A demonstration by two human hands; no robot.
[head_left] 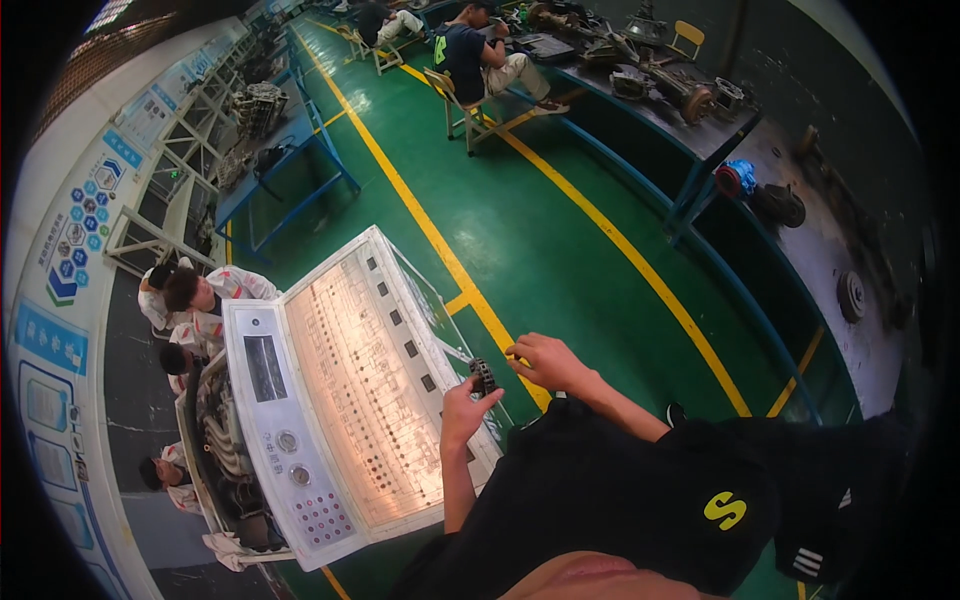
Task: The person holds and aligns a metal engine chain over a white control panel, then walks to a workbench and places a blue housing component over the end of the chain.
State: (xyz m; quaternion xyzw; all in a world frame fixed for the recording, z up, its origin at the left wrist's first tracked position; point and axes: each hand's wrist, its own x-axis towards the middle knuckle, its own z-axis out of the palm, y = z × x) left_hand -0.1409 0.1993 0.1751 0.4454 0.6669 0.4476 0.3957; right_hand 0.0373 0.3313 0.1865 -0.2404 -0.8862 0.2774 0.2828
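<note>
Left hand is pinching a small dark gear; right hand, fingers loosely curled and holding nothing, is hovering right of it, best steadying it gently.

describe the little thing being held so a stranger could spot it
Start at the big white slanted control panel. At its right edge, the left hand pinches a small dark toothed ring, like a gear, the only loose metal part there.

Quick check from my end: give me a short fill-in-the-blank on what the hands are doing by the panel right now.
1. The small dark gear is pinched in the ____ hand.
2. The right hand hovers just beside the gear, over the ____ floor.
3. The white training panel lies to the person's ____.

Missing words: left; green; left
</note>
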